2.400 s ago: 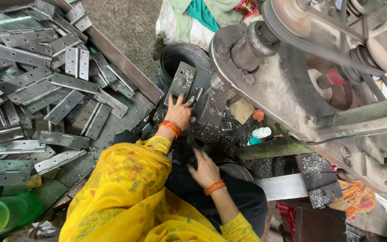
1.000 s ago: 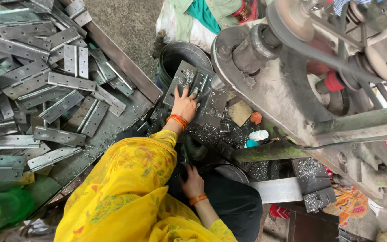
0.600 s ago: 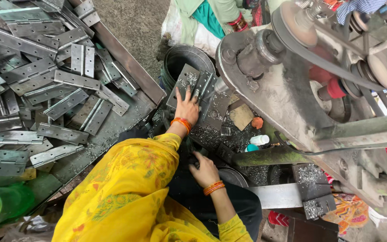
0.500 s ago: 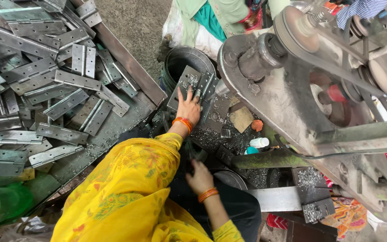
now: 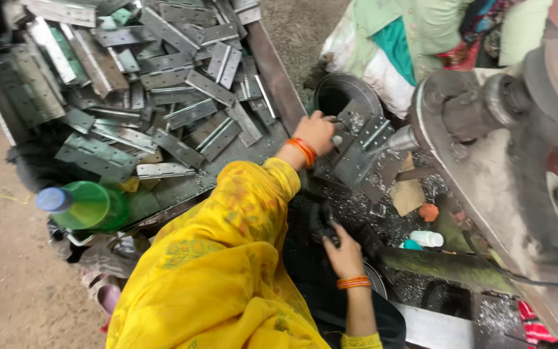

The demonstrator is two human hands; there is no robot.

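Head view, looking straight down over a yellow patterned sleeve (image 5: 227, 258). The left hand (image 5: 316, 131), orange bangles at the wrist, has its grip curled shut on the near edge of a grey steel hinge plate with punched holes (image 5: 360, 155), which sits tilted under the tip of the machine's pointed steel spindle (image 5: 400, 139). Just beyond that grip there's a round black metal bucket (image 5: 342, 90), partly hidden by the plate.

The right hand (image 5: 342, 253), also in orange bangles, is down low and close to the body. Its grip is closed around a dark lever or handle (image 5: 323, 223), though it's too dark there to make out exactly what the thing is. Right of that grip, on the worktop (image 5: 356, 207) covered in metal shavings, you get a small white bottle with a teal cap (image 5: 421, 240), a little orange cap (image 5: 428, 212) and a tan scrap of cardboard (image 5: 408, 192).

Left of the left grip is a long metal tray (image 5: 279, 71) heaped with grey steel hinge plates (image 5: 163, 84) lying every which way. Near its closest end sits a green plastic bottle with a blue cap (image 5: 82, 205) on its side. The big grimy grey machine body (image 5: 485, 168) fills the right side, and someone in green clothing (image 5: 421, 32) is at the top edge.
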